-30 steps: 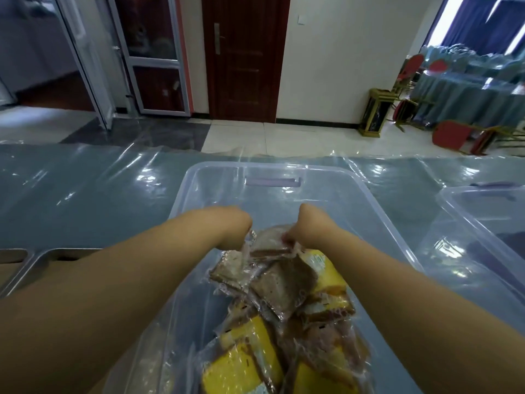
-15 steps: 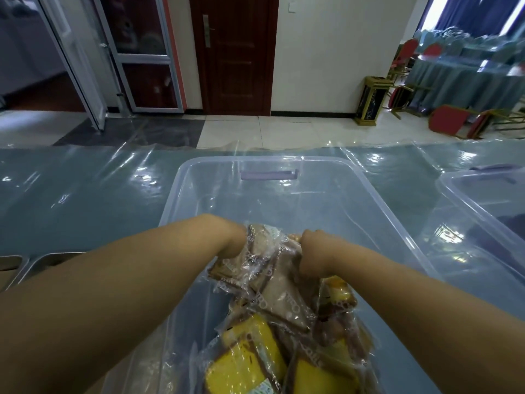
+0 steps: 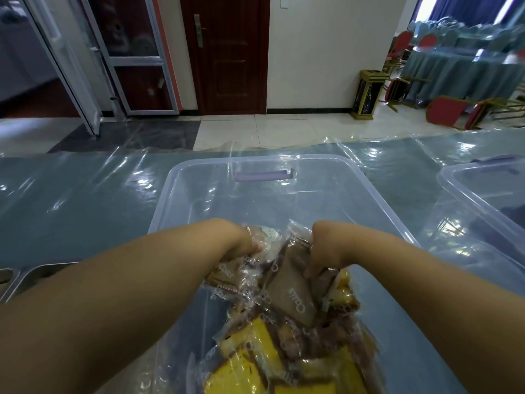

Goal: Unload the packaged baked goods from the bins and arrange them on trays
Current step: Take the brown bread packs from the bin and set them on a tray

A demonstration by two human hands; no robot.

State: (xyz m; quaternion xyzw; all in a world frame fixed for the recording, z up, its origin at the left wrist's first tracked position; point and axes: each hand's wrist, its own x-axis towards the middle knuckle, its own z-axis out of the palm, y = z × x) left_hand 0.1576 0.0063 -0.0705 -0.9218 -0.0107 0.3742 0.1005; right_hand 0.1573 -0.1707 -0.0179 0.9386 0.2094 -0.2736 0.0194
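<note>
Clear-wrapped brown cake slices [image 3: 287,291] atop yellow wrapped slices [image 3: 250,354], lower centre of frame, inside clear plastic bin [image 3: 255,163]. Your left hand [image 3: 238,243] and right hand [image 3: 326,251]: fingers curled, each gripping brown slices. Bin on film-covered blue worktop [image 3: 85,200].

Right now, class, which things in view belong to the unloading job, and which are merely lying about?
Job: clear bin, wrapped cakes, metal trays, left hand, right hand.
Lying about: brown door, red chairs, gold stand.
</note>
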